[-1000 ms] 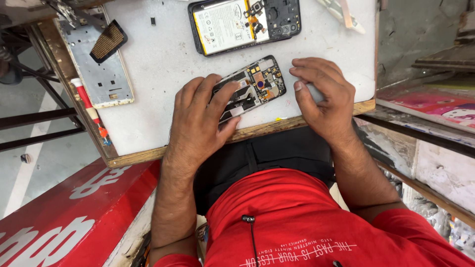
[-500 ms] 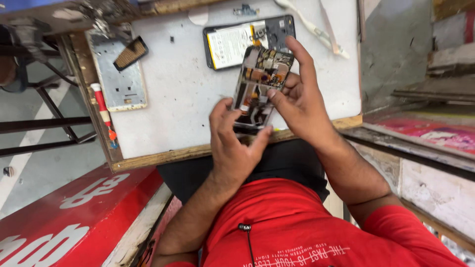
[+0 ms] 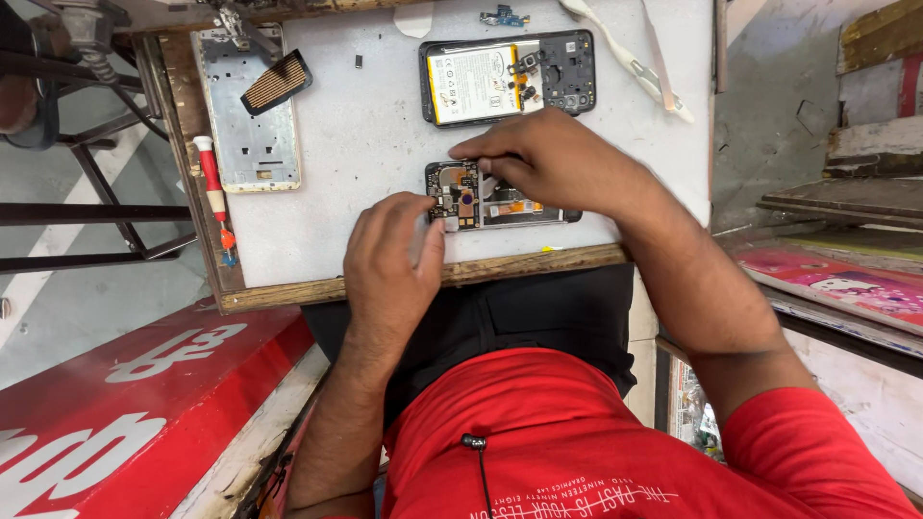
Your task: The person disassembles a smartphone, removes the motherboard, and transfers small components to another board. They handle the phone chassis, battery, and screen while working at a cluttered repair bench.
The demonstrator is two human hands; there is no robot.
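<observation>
An opened phone point(image 3: 461, 196) with its circuit board exposed lies flat on the white worktop point(image 3: 356, 144), close to the wooden front edge. My left hand point(image 3: 394, 259) grips its left end, thumb and fingers on the board side. My right hand point(image 3: 548, 159) rests over the phone's upper right part, fingertips pressed on it, hiding most of that half. Whether a small tool is in my right fingers cannot be told.
A second opened phone point(image 3: 508, 79) with a white battery lies further back. A silver metal frame point(image 3: 248, 125), a small brush point(image 3: 276, 83) and a red-handled screwdriver point(image 3: 213, 187) lie at the left. White strips point(image 3: 639, 58) lie at the far right. A red board point(image 3: 125, 404) stands lower left.
The phone, held up tilted in both hands half a second ago, now lies flat on the worktop, turned lengthwise. My right hand has moved on top of it.
</observation>
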